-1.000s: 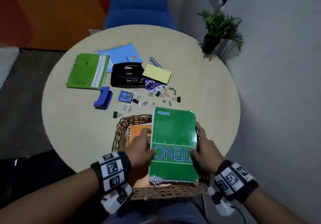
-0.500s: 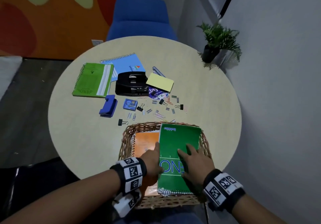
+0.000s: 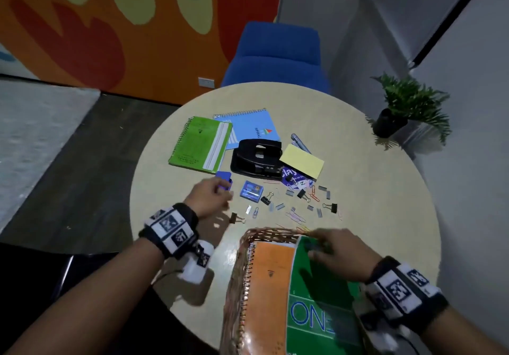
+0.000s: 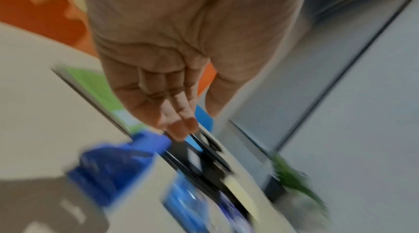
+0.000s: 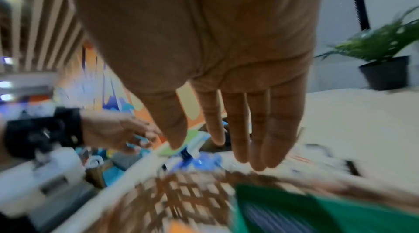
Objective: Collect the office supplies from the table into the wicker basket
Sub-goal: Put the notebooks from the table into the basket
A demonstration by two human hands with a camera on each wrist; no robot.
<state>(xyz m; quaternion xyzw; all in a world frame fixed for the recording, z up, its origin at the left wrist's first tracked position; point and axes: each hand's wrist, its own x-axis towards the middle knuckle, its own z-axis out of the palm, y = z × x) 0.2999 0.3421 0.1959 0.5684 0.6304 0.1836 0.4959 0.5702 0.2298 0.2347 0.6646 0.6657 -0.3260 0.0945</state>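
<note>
The wicker basket (image 3: 264, 234) stands at the table's near edge and holds an orange notebook (image 3: 272, 286) and a green steno notebook (image 3: 316, 313) side by side. My right hand (image 3: 325, 247) hovers open over the green notebook's far end, near the basket's far rim (image 5: 181, 183), fingers straight and holding nothing. My left hand (image 3: 220, 196) is out over the table to the left of the basket, right at a small blue stapler (image 3: 224, 180). In the blurred left wrist view that hand (image 4: 195, 122) is open and empty above the stapler (image 4: 120, 168).
On the round table (image 3: 371, 189) lie a light green notebook (image 3: 198, 145), a blue spiral notebook (image 3: 248, 126), a black hole punch (image 3: 256, 156), a yellow pad (image 3: 301, 160), a small blue box (image 3: 251, 189) and several scattered clips. A potted plant (image 3: 399, 112) and a blue chair (image 3: 275, 54) stand behind.
Both hands have let go of the green notebook, which now lies in the basket. My left hand has swung out left to the blue stapler; my right hand has lifted toward the far rim.
</note>
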